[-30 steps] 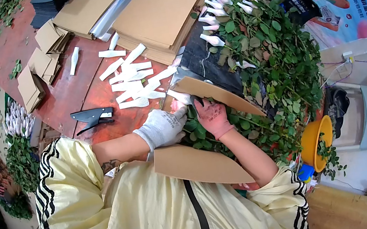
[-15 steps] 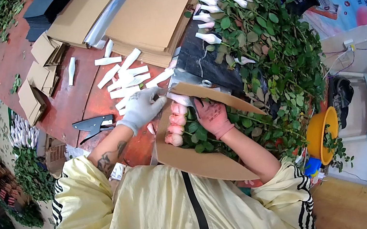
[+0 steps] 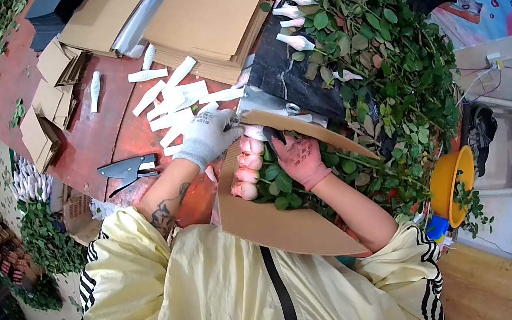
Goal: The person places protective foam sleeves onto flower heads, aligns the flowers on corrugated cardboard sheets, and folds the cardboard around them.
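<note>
A folded sheet of brown corrugated cardboard [image 3: 282, 232] lies in front of me with a row of pink roses [image 3: 247, 177] and their leafy stems inside. At the top of the row, a rose [image 3: 255, 133] still has a white mesh sleeve around its bud. My left hand [image 3: 210, 138], in a white glove, has its fingertips closed at the sleeve's end. In a pink glove with dark fingertips, my right hand [image 3: 299, 158] is closed around that rose just below the bud; its stem is hidden.
Loose white mesh sleeves [image 3: 171, 103] and a black stapler [image 3: 128, 172] lie on the red table. Stacked cardboard sheets [image 3: 202, 12] stand behind. Sleeved roses with dense foliage [image 3: 381, 55] fill the right side, above a yellow bucket [image 3: 452, 187].
My left hand has moved right and closed in on the end of the sleeved bud. My right hand stays at the rose. The view has shifted slightly.
</note>
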Demonstrator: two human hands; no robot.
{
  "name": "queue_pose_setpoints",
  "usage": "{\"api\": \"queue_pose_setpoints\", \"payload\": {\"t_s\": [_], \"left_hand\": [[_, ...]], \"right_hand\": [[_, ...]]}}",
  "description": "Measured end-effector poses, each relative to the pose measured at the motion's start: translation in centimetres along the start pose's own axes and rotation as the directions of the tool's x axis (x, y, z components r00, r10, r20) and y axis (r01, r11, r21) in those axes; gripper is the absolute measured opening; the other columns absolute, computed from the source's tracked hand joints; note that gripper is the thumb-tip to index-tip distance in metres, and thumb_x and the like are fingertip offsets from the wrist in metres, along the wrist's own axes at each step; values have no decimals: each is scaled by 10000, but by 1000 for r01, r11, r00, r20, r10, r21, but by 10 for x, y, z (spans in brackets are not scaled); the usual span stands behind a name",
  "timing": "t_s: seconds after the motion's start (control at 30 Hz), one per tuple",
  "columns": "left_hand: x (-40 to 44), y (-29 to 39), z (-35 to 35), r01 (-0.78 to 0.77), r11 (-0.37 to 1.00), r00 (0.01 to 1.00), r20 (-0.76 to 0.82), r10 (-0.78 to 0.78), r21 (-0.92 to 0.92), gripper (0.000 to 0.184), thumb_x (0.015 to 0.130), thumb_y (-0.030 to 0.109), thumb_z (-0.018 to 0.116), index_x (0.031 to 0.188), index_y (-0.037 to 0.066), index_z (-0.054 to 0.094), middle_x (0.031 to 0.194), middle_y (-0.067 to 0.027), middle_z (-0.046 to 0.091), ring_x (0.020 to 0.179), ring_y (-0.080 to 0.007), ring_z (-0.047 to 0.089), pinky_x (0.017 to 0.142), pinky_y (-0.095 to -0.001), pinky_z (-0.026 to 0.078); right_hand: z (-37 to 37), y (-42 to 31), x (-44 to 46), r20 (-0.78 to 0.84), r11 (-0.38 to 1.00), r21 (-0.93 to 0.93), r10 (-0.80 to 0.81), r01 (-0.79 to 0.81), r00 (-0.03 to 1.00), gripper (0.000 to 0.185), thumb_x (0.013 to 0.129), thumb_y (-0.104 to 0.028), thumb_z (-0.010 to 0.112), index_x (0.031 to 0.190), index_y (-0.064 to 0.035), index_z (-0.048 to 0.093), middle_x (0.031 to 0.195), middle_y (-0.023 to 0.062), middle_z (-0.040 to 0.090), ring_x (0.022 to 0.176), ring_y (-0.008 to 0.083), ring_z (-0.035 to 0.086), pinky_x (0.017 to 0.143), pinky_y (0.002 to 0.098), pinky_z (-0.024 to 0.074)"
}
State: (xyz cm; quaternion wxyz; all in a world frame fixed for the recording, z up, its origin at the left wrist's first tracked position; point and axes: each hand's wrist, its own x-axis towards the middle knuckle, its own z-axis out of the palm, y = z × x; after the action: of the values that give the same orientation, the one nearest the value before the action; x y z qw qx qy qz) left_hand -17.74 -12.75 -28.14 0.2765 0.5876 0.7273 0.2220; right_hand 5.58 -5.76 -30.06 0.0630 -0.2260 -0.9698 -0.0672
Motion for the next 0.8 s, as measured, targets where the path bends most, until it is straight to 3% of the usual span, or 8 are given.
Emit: {"api": "queue_pose_setpoints", "payload": {"t_s": [0.17, 0.27, 0.37, 0.47, 0.6, 0.67, 0.8], "left_hand": [[-4, -4, -12, -79, 988, 994, 80, 69, 134, 276, 799, 359, 611, 963, 137, 619, 880, -124, 573, 859, -317, 595, 721, -434, 463], [-7, -11, -10, -146, 987, 989, 10, 145, 73, 279, 817, 361, 593, 997, 149, 618, 856, -123, 559, 809, -318, 594, 680, -431, 465], [-8, -10, -8, -217, 958, 974, -21, 225, 188, 278, 834, 369, 577, 1017, 165, 625, 840, -112, 556, 757, -308, 587, 639, -424, 464], [-5, -16, -6, -299, 928, 941, -94, 326, 224, 218, 792, 293, 635, 932, 128, 622, 820, -77, 536, 696, -283, 588, 606, -396, 462], [-5, -24, 8, -441, 860, 854, -176, 490, 257, 199, 784, 267, 622, 954, 164, 627, 796, -50, 540, 718, -265, 583, 605, -382, 475], [-4, -23, 11, -441, 791, 888, 77, 454, 424, 296, 793, 264, 577, 1084, 222, 608, 901, -24, 598, 839, -222, 584, 727, -340, 483], [2, -13, 3, -438, 744, 883, 88, 461, 505, 251, 746, 220, 592, 980, 136, 625, 817, -2, 566, 821, -207, 587, 617, -332, 502]], "right_hand": [[5, 1, -3, 50, 1000, 25, 17, -18, 999, 269, 776, -205, 572, 1034, -212, 647, 887, 78, 614, 753, 265, 624, 727, 444, 477], [8, 1, -3, -26, 999, 37, 11, -10, 1000, 355, 749, -205, 588, 1102, -217, 619, 867, 73, 619, 728, 260, 627, 710, 444, 481], [8, 1, -6, 73, 997, 56, 42, -46, 996, 429, 731, -212, 596, 1160, -222, 584, 874, 77, 628, 719, 258, 630, 685, 450, 486], [9, 3, -4, -61, 1000, 3, -19, 19, 998, 447, 735, -217, 593, 1181, -230, 571, 892, 83, 631, 695, 261, 632, 651, 448, 490], [5, -1, -4, 114, 997, 53, 57, -63, 992, 441, 746, -218, 584, 1186, -234, 563, 893, 85, 629, 695, 262, 635, 643, 430, 497], [4, -1, -4, 157, 996, 56, 66, -76, 985, 437, 750, -215, 579, 1187, -237, 561, 894, 85, 628, 699, 260, 636, 648, 420, 500], [7, 1, -4, 92, 998, 37, 56, -60, 994, 385, 772, -195, 556, 1156, -207, 578, 857, 83, 636, 712, 268, 638, 659, 413, 504]]}}
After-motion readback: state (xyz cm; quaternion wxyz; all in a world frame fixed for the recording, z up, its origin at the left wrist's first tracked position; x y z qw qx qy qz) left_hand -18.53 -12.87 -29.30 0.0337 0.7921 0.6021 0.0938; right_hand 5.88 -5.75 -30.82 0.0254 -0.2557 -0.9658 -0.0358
